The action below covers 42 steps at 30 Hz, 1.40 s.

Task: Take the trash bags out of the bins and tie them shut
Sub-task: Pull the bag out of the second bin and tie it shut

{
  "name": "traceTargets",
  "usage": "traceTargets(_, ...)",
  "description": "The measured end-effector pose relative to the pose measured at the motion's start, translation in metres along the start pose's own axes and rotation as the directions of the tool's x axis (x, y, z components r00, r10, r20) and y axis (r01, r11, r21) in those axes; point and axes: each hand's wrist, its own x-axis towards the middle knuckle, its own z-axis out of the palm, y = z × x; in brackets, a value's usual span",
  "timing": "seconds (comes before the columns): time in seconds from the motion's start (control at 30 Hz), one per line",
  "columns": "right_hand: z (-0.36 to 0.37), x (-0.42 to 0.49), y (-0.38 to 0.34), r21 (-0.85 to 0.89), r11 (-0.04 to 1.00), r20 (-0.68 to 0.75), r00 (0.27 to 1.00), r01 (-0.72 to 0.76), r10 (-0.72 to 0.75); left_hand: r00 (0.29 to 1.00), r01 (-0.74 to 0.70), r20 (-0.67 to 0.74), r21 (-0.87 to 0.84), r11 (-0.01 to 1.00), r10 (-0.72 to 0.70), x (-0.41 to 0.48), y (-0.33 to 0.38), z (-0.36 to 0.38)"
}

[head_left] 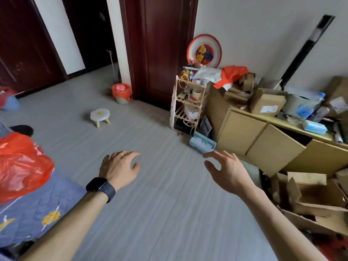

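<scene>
Extended over floor (162, 194) with left hand (118, 166) and right hand (225, 171) open, gripping nothing. Well ahead by door (162, 53): bin (122, 100) with red bag (120, 91).

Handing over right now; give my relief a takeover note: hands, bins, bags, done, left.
Left hand: open, holds nothing, above the floor. Right hand: the same.
Door bin by the dark door: door-bin liner in place, untied.
Blue bin at the far left edge: blue-bin liner in place too.
Loose red bag lies on the quilt, near left; tied or not, cannot tell.
Done: possibly that one bag. Left: pull both liners, tie them shut.
</scene>
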Motion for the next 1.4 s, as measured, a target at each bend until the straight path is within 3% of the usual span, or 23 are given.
traceTargets(0.3,0.051,0.214,0.021,0.089,0.995,0.076,0.996,0.048,-0.055,0.998,0.011,0.065,0.07,0.997,-0.016,0.186,-0.027,0.019)
traceTargets(0.63,0.122,0.5,-0.027,0.185,0.956,0.198,0.944,0.229,-0.264,0.973,0.225,0.049,0.027,0.974,-0.226,0.376,-0.114,0.002)
traceTargets(0.83,0.16,0.641,-0.111,0.235,0.91,0.232,0.889,0.342,-0.394,0.93,0.368,-0.018,0.04,0.929,-0.367,0.454,-0.215,-0.011)
traceTargets(1.0,0.214,0.749,-0.174,0.253,0.883,0.227,0.863,0.395,-0.451,0.899,0.434,0.028,0.068,0.898,-0.436,0.528,-0.325,-0.003)
traceTargets(1.2,0.26,0.874,-0.255,0.275,0.89,0.215,0.879,0.364,-0.425,0.897,0.424,0.079,0.121,0.898,-0.434,0.651,-0.442,-0.024)
traceTargets(1.4,0.295,0.986,-0.295,0.301,0.901,0.199,0.904,0.311,-0.379,0.913,0.383,0.111,0.098,0.919,-0.392,0.781,-0.508,-0.038)
